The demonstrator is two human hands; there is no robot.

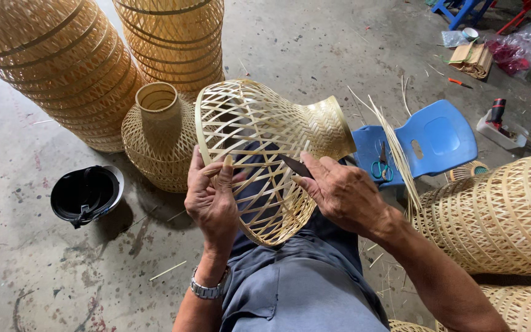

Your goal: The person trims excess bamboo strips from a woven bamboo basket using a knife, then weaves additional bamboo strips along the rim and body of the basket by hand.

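Over the lap, near centre, a woven bamboo basket (pixel 259 154) is gripped at its rim by the left hand (pixel 211 200) while a dark blade (pixel 296 166) is pinched in the right hand (pixel 342 193), so a slip could split thin strips.

the woven basket (pixel 259 154) is pale straw yellow, with an open diamond lattice on its body and a tight, dense weave at its neck. the blade (pixel 296 166) against it is dark grey. the tall baskets (pixel 62 67) behind have a golden tan colour with horizontal bands. the small chair (pixel 437 132) is bright blue, the scissors (pixel 381 169) on it have teal handles. the helmet (pixel 86 193) is black with a white edge. the trousers (pixel 296 289) are grey-blue. the floor (pixel 44 270) is grey with dark stains.
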